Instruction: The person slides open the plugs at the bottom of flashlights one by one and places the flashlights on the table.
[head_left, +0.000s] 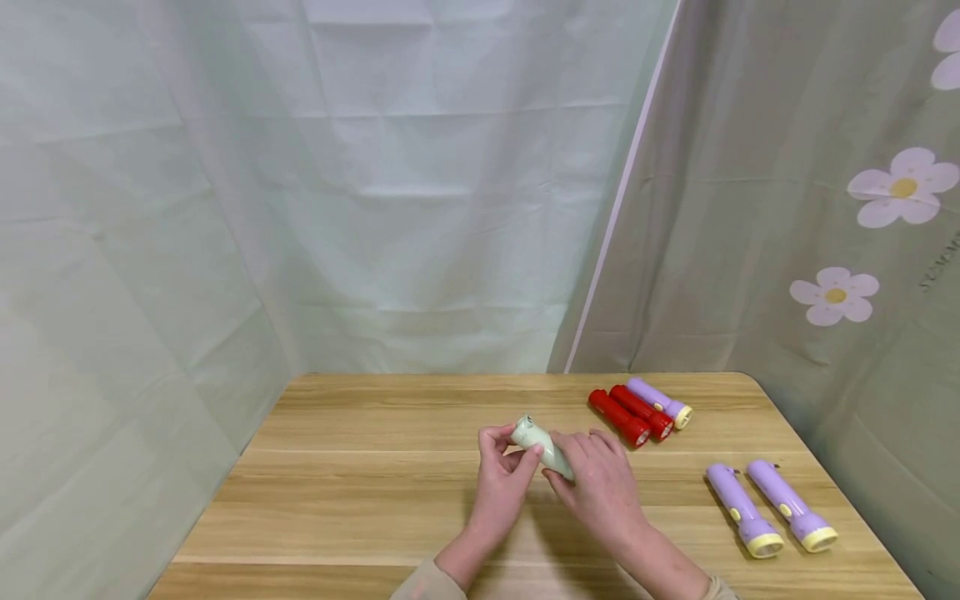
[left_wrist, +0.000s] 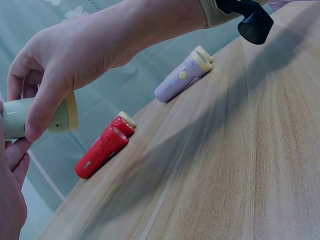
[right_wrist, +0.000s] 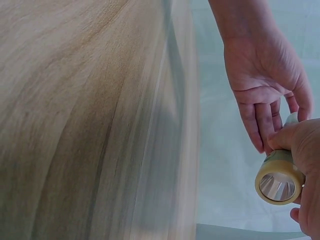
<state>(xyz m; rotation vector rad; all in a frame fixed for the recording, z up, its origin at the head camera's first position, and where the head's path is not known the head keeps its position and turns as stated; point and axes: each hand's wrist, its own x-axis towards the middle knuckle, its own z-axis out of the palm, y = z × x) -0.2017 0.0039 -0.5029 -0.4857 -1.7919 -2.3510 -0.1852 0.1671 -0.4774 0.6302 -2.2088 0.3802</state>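
Observation:
Both hands hold a pale green flashlight point(head_left: 543, 446) above the middle of the table, tilted. My left hand point(head_left: 501, 483) pinches its narrow tail end between thumb and fingers. My right hand point(head_left: 600, 483) grips it nearer the head, with the thumb along the body. In the right wrist view the flashlight's cream-yellow rim point(right_wrist: 261, 187) and shiny reflector face the camera. In the left wrist view the right hand point(left_wrist: 65, 65) curls over the flashlight body, and only part of the left hand point(left_wrist: 10, 200) shows at the edge.
Two red flashlights point(head_left: 619, 418) lie beside a purple flashlight point(head_left: 651, 393) at the back right of the wooden table point(head_left: 337, 500). Two more purple flashlights point(head_left: 738, 504) lie at the front right. Curtains point(head_left: 450, 208) hang behind the table and along its sides.

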